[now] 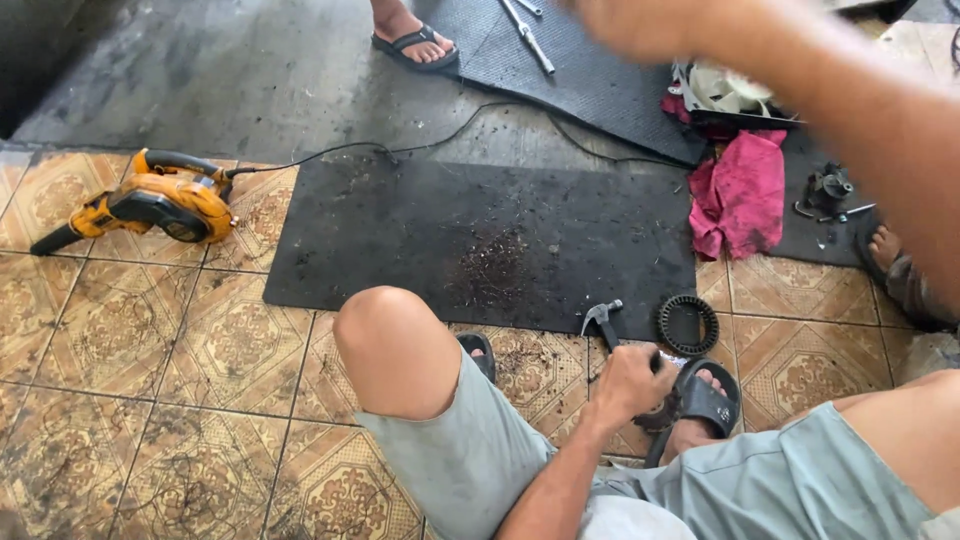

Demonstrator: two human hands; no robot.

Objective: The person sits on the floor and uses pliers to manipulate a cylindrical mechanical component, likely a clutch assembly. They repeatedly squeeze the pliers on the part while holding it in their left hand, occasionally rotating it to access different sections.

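Left hand [628, 385] fist-closed around claw hammer [603, 318] handle, head projecting above; right hand [640, 25] blurred, grip indeterminable.

Left hand [628, 385] closed in a fist around the hammer [603, 322] handle. Right hand [640, 25] raised, blurred, well above the hammer.

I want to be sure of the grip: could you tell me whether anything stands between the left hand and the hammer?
Nothing visible does. The left hand is already closed around the handle of the hammer, whose head points up over the edge of the black mat. The ribbed black ring lies apart, beside it.
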